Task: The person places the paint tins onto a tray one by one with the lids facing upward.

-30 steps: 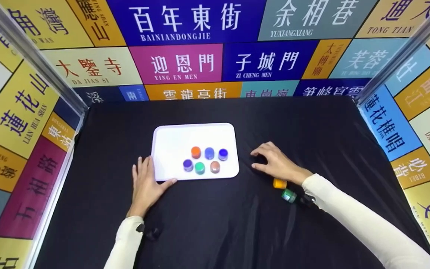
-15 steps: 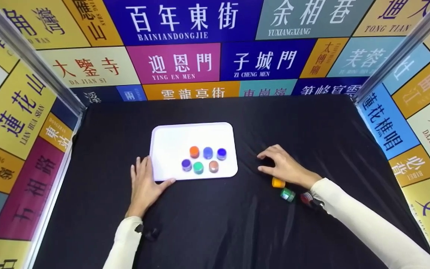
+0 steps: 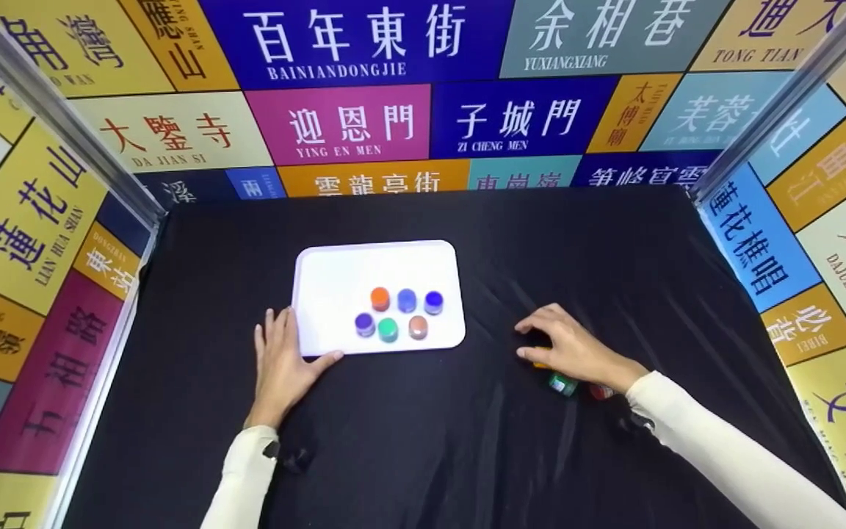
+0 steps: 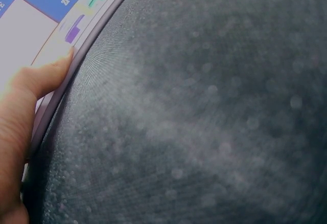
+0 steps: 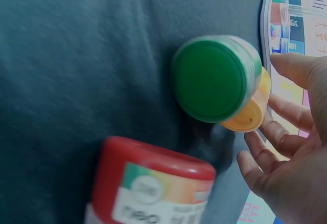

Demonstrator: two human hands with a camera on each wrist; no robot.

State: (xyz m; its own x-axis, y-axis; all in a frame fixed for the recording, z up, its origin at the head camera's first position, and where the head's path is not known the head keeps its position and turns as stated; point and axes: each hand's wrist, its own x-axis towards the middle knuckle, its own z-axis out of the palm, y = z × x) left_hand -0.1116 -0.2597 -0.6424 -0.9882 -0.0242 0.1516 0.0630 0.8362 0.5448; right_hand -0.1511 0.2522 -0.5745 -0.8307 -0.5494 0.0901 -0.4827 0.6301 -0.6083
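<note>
My left hand [image 3: 281, 367] lies at the near-left corner of a white tray [image 3: 335, 283]; its thumb rests on the front rim, as the left wrist view also shows. On the tray stand several small paint jars, among them an orange jar [image 3: 380, 299] and a light green jar [image 3: 388, 329]. Right of the tray, my right hand [image 3: 573, 351] hovers over a yellow jar [image 5: 250, 112], thumb and fingers spread apart around it without a visible grip. A dark green jar [image 5: 212, 78] lies close against the yellow one. The red jar [image 5: 153, 180] is partly hidden under the wrist in the head view.
Black cloth [image 3: 408, 441] with some wrinkles covers the table. Walls of colourful sign panels [image 3: 342, 121] stand at the back and both sides, with metal posts [image 3: 768, 110] at the corners.
My right hand has moved right and toward me, from beside the tray to over the yellow jar. The red jar has come partly into view. My left hand stays on the tray.
</note>
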